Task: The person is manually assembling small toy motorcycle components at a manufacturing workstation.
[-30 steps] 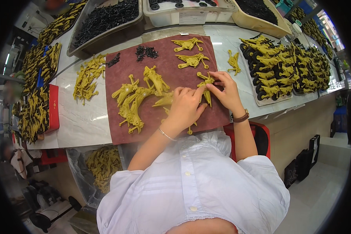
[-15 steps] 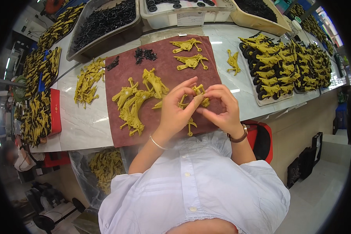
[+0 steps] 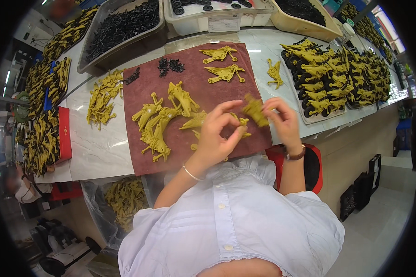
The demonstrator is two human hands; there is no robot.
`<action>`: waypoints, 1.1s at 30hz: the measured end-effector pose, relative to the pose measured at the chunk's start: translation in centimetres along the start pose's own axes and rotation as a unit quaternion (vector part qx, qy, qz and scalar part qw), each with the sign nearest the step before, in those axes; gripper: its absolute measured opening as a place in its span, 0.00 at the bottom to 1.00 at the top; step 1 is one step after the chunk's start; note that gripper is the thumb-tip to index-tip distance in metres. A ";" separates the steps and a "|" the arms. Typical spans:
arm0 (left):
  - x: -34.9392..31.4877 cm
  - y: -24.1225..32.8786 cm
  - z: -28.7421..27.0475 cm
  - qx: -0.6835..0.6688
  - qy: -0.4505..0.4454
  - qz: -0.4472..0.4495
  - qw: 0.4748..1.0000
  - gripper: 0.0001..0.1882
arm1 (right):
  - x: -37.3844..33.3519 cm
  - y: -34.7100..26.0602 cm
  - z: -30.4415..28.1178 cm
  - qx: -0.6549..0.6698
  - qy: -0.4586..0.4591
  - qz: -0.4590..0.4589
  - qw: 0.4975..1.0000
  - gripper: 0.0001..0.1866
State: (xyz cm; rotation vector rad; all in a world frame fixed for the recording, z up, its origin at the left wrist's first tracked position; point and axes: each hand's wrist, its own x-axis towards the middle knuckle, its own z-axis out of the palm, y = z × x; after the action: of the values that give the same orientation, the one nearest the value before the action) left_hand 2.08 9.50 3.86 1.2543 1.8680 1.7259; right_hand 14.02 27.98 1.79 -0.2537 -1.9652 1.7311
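Observation:
My right hand pinches a yellow plastic part, smeared by motion, above the right side of the maroon cloth. To its left, my left hand has thumb and fingers curled together in a ring, the index finger reaching toward that part. A small yellow piece shows at the left fingertips; whether they grip it or it lies behind them is unclear. A heap of yellow parts lies left of my hands. Two flat yellow parts lie near the cloth's far edge, with small black pieces to their left.
Loose yellow parts lie on the table left of the cloth. At right, a tray holds rows of yellow parts with black wheels; one yellow part lies beside it. Bins of black pieces line the back. A red stool stands below.
My hands, close together before, have drawn apart. The right hand has moved right and up with the yellow part; the left has shifted slightly right and down.

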 end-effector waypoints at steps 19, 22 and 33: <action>0.5 -2.8 1.6 0.251 0.061 0.209 0.943 0.13 | 0.1 0.0 2.0 0.042 0.069 0.159 0.984 0.10; 0.3 -3.2 1.7 0.196 0.086 0.210 0.954 0.17 | 0.1 0.7 2.2 0.243 -0.021 0.229 0.942 0.11; -3.2 0.2 -5.0 0.239 -0.167 0.009 0.957 0.22 | 4.8 3.9 -0.1 -0.003 -0.086 0.113 0.990 0.08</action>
State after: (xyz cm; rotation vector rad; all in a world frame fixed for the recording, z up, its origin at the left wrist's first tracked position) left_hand 0.38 3.82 4.14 1.6157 2.1245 1.0044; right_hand 9.22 30.99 -0.79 -0.3529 -2.1344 1.9460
